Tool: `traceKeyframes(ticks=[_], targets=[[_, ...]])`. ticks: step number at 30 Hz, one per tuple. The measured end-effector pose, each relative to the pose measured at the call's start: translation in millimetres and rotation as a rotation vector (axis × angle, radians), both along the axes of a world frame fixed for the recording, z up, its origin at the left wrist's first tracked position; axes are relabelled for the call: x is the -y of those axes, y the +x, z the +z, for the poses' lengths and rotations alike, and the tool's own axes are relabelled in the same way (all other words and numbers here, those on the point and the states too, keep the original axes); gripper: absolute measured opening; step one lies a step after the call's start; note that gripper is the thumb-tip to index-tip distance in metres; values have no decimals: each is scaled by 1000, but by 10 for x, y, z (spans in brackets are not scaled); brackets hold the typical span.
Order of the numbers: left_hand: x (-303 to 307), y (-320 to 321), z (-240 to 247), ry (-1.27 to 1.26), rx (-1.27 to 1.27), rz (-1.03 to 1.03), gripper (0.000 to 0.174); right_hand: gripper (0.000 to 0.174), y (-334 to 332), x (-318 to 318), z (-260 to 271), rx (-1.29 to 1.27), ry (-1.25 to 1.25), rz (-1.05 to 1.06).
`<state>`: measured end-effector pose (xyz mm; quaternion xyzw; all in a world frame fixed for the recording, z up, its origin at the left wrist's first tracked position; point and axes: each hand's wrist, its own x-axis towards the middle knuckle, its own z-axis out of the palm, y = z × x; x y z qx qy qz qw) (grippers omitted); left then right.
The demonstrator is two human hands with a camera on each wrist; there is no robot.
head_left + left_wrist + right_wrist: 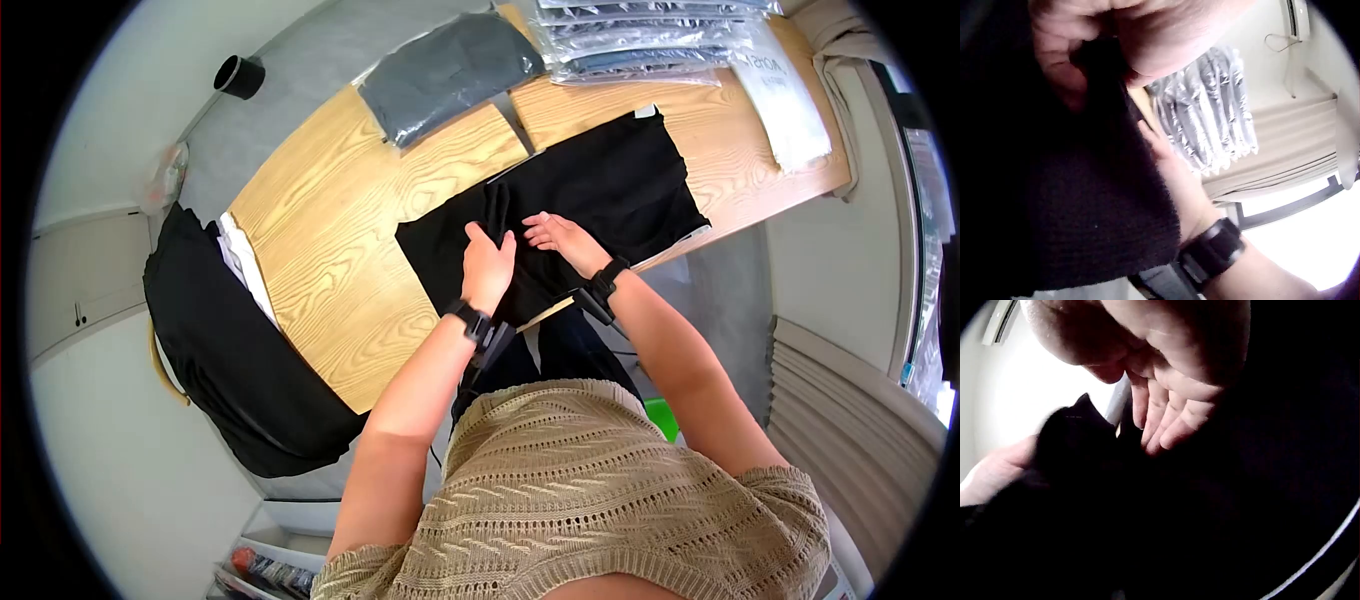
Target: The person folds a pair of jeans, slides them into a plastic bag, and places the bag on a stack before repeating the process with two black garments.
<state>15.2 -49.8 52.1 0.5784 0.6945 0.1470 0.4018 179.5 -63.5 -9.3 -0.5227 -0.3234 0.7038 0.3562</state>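
A black knit garment (620,185) lies spread across the near side of the table in the head view. My left hand (487,270) grips a raised fold of it, thumb and fingers curled round the fabric. In the left wrist view the lifted black fold (1097,200) hangs below those fingers. Just to the right, my right hand (565,242) is held over the garment with its fingers extended and nothing in its grasp. The right wrist view shows that hand's fingers (1172,415) close to the dark fabric, with the bunched fold beside them.
A dark garment in a clear bag (450,80) lies at the table's far edge. Stacked bagged garments (640,45) and a white package (785,100) are at far right. More black cloth (245,350) drapes over the left side. A black bin (239,77) stands on the floor.
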Motion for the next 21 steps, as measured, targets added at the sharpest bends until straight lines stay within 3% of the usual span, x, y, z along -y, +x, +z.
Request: traceKeyframes(ticks=[3,4,5,7,9,14,15,17,21], targets=[[-6,122,-128,-50,-88,-93,65,45,-32,19,-8,-5,49,-48],[8,102,-206,-55,-93,-99,65,47,-27,20,40,123,82,-11],[17,45,-317,-98,1,-127,67,49,-30,12,93,251,118,26],[-11,-47,-343,-138,92,-159,70,52,-65,-3,137,240,90,31],[46,-142,-319,-308,418,-206,74,53,-123,-12,182,371,170,67],[157,-213,-309,-383,624,-194,90,55,-513,52,237,829,141,14],[171,-235,-307,-385,631,-199,90,50,-617,75,178,1030,207,6],[180,-268,-314,-403,553,-245,91,46,-721,71,201,1169,212,-18],[210,-321,-308,-305,642,-236,90,39,-738,48,203,1091,245,18]])
